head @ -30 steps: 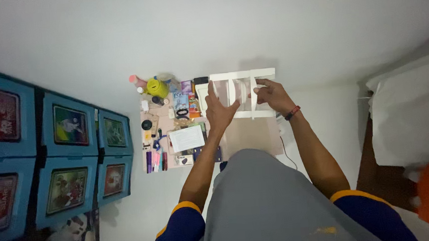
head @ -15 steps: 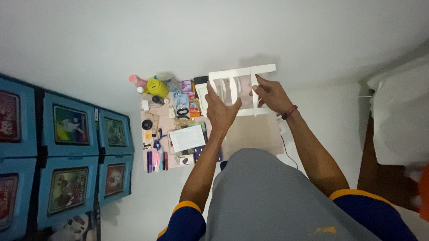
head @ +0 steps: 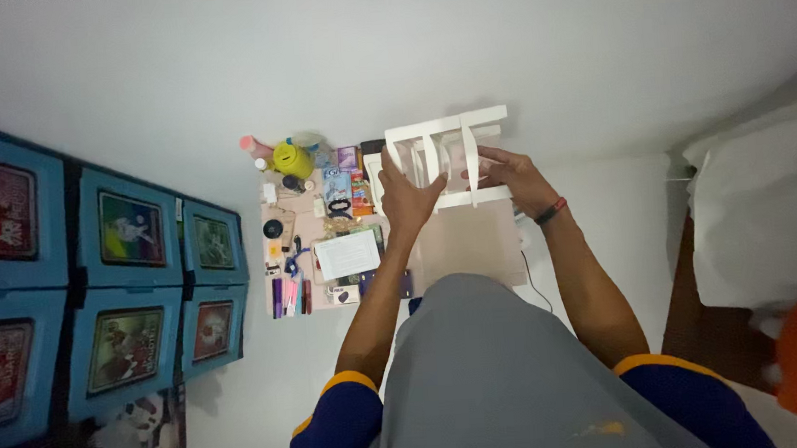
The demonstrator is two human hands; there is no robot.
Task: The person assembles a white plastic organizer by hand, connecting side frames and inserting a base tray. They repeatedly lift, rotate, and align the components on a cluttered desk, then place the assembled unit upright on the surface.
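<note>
Blue storage bins [head: 98,279] with picture fronts stack along the left wall, the largest things in view. A pale pink worktop [head: 474,247] lies ahead, its left part crowded with small items. A white slatted rack [head: 445,156] stands at the worktop's far edge. The left hand [head: 406,196] presses against the rack's left slats, fingers spread apart and curled onto them. The right hand [head: 515,175] grips the rack's right side, fingers closed on a slat. A white paper pad [head: 348,253] lies just left of the forearm; a yellow-green pot [head: 291,159] sits behind.
</note>
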